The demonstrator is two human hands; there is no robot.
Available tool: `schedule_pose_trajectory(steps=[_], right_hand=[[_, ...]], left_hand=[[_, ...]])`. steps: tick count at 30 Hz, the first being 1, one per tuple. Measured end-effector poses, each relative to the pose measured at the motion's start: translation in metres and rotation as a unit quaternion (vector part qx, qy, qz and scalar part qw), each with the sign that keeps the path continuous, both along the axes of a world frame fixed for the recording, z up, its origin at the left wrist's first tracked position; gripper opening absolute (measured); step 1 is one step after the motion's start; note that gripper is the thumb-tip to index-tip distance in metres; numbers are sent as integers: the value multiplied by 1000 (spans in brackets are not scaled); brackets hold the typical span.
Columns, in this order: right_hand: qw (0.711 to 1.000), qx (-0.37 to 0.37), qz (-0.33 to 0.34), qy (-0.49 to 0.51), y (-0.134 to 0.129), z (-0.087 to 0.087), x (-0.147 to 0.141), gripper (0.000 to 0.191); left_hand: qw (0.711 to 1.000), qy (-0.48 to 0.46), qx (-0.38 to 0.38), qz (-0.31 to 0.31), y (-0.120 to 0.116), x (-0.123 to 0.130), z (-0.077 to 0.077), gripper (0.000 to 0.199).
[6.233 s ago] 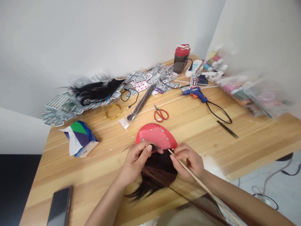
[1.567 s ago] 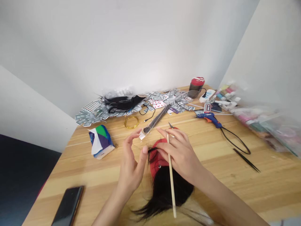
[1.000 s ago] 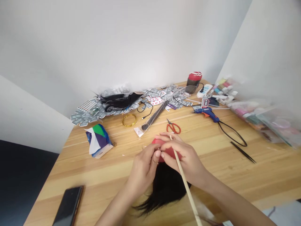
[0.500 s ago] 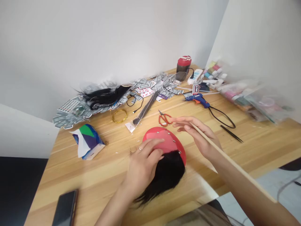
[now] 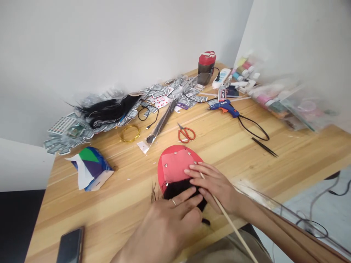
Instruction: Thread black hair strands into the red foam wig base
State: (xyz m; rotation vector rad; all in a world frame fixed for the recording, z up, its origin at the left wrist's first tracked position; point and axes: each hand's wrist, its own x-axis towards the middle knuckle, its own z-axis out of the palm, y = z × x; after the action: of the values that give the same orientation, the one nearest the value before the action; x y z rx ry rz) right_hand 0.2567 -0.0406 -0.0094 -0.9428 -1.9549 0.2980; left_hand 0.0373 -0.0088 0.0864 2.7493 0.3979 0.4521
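Note:
A round red base point(image 5: 161, 166) lies on the table, with a pink fabric patch point(image 5: 178, 166) on it and several small metallic fasteners around the patch. Black hair point(image 5: 174, 188) covers its near part. My left hand point(image 5: 171, 223), wearing a ring, rests on this hair with its fingers stretched out flat. My right hand point(image 5: 218, 188) keeps a thin wooden stick point(image 5: 233, 226) between its fingers, while its fingertips touch the patch and the hair's right edge. Both hands hide much of the hair.
Beyond the base lie red-handled scissors point(image 5: 187, 134), a gold wire coil point(image 5: 129, 133) and a bagged black strip point(image 5: 163, 122). A blue glue gun point(image 5: 226, 108) and tweezers point(image 5: 264, 147) are at right. Tissues point(image 5: 91, 168) and a phone point(image 5: 70, 245) lie left. Playing cards point(image 5: 161, 91) line the wall.
My right hand has come down and left onto the patch and hair with the stick. My left hand has shifted nearer me, off the patch onto the hair. The view has tilted slightly.

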Motion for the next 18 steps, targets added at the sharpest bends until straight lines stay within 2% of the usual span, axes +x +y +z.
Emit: schedule_pose_trajectory(steps=[3,5,8,12,15,16,18], right_hand=[[996,43,61,-56,-7,-13,3,44],[993,43,86,-73,-13,-18,3,44],[994,54,70,-71,-20,-20,-1,38],[987,104,77,-96,-27,-16,0,25],[987,115,79,-82,-37,-9,12,21],[992,97,59,-55,-40,-5,17,20],[999,10,-7,35,-43,5,26,18]], left_hand=[[998,-51,-40,1,1,-6,7,26],[995,-90,-20,50,7,-10,6,24],[988,-107,33,108,17,-9,-3,20],[992,-92,50,67,27,6,-21,22],[991,-98,77,38,27,17,-34,24],[990,-107,88,37,26,19,-38,24],[985,-129,109,37,23,21,-46,22]])
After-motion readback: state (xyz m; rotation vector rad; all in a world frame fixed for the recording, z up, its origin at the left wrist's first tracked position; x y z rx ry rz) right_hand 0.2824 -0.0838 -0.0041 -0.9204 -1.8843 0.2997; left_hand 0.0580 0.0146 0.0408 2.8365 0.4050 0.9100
